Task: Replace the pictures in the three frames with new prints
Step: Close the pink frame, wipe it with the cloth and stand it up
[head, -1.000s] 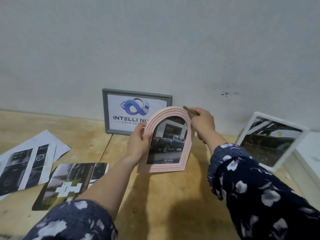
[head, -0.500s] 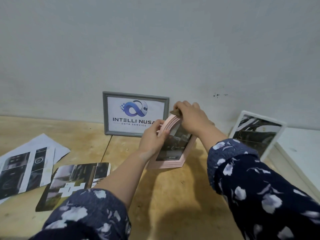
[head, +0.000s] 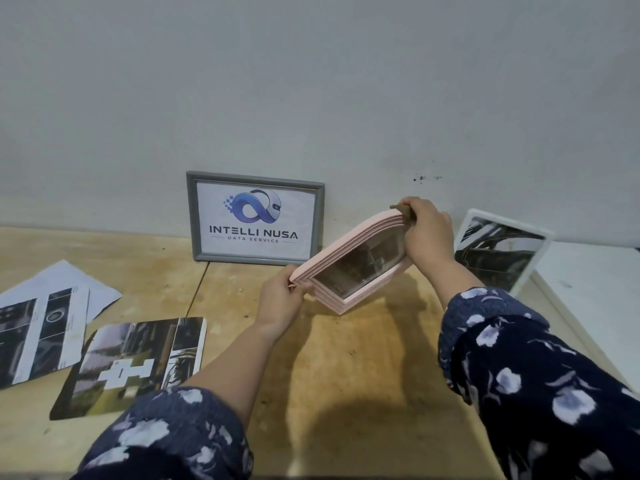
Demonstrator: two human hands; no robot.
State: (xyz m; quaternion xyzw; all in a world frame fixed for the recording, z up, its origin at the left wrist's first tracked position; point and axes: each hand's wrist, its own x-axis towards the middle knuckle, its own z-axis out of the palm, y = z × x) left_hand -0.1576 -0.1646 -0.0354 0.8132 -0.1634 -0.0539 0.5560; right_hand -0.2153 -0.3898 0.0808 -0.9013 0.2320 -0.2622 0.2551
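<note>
While both my hands' grips hold the tilted pink frame (head: pixel 349 268) above the counter (head: pixel 346 358), left hand (head: pixel 282 299) at its lower edge, right hand (head: pixel 427 230) at its top, a grey frame (head: pixel 255 218) leans on the wall behind, a white frame (head: pixel 502 252) to the right, and loose prints (head: pixel 131 365) lie left.

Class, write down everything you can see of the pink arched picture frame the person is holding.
The pink arched frame has stepped, ridged moulding, looks like plastic or painted wood, and holds a dark, blurred print. It is held above the wooden table, tilted with its arched top up toward the right. The left hand pinches its lower left edge; the right hand grips its top, where a brown piece of the back juts out.
</note>
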